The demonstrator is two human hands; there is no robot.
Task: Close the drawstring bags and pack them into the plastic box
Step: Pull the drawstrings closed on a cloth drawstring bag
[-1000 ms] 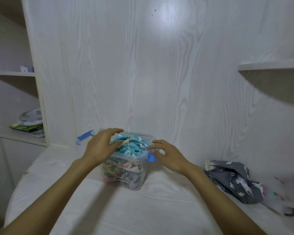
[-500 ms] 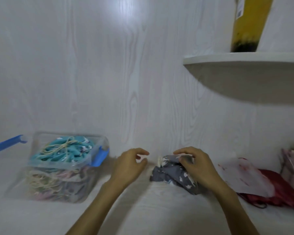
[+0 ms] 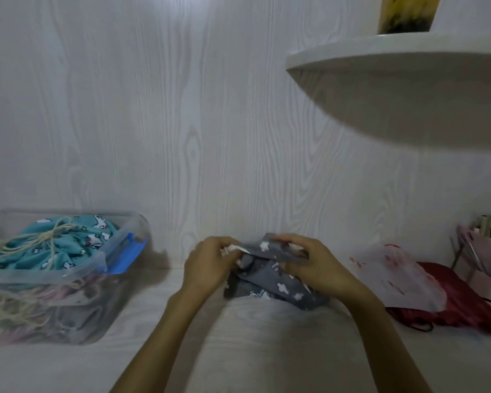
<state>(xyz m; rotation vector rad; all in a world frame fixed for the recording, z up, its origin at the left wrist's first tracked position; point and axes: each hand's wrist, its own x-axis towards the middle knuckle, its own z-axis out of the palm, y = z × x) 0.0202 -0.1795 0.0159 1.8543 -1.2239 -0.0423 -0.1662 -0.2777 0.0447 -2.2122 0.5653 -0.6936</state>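
Grey bag [image 3: 270,287] sat centre of the table, right of the plastic box [image 3: 102,262]. We had our left hand [image 3: 207,268] pinching the cord end and our right hand [image 3: 312,268] gripping the mouth. Best pull both cords evenly before packing.

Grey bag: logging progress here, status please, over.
Left hand and right hand both grip the grey bag at its mouth. Plastic box left, teal bag on top. Nothing between.
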